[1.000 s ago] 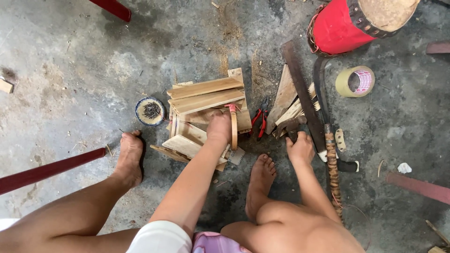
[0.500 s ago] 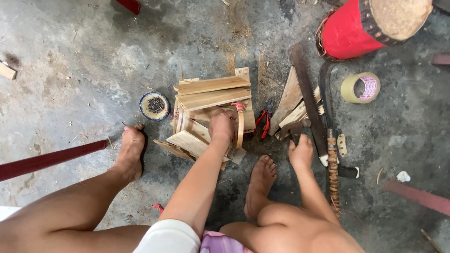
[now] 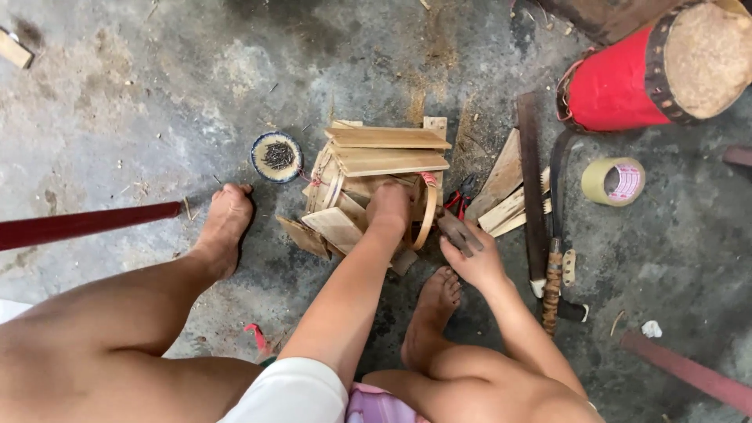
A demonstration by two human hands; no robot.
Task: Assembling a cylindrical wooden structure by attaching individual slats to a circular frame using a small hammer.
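A small wooden slat structure [image 3: 376, 176], built from pale thin boards with a curved bamboo hoop [image 3: 427, 215] at its right side, is set on the grey concrete floor [image 3: 157, 94] directly in front of a seated person, between the two bare feet, apparently so that it can be steadied from above while being worked on. It is pressed down by the left hand [image 3: 389, 210], which is laid flat over its near edge with the fingers curled around the wood; the left forearm is stretched straight forward from the knee. Just beside it, the right hand [image 3: 468, 254] is closed around a dark metal tool head, probably a hammer [image 3: 458, 233], held low and near the hoop, with the wrist bent inward toward the structure. A small round tin of nails [image 3: 276, 155] is placed near the structure's left side, within easy reach. Red-handled pliers [image 3: 462, 193] are lying just to the right of the structure, next to loose wooden slats [image 3: 505, 196]. Further right, a long dark blade with a wrapped handle [image 3: 552, 258] is laid on the floor, with a roll of tape [image 3: 613, 181] beyond it and a red drum-shaped cylinder [image 3: 634, 74] at the upper right. The left foot [image 3: 223, 227] is planted to the left of the structure, the right foot [image 3: 429, 313] below it.
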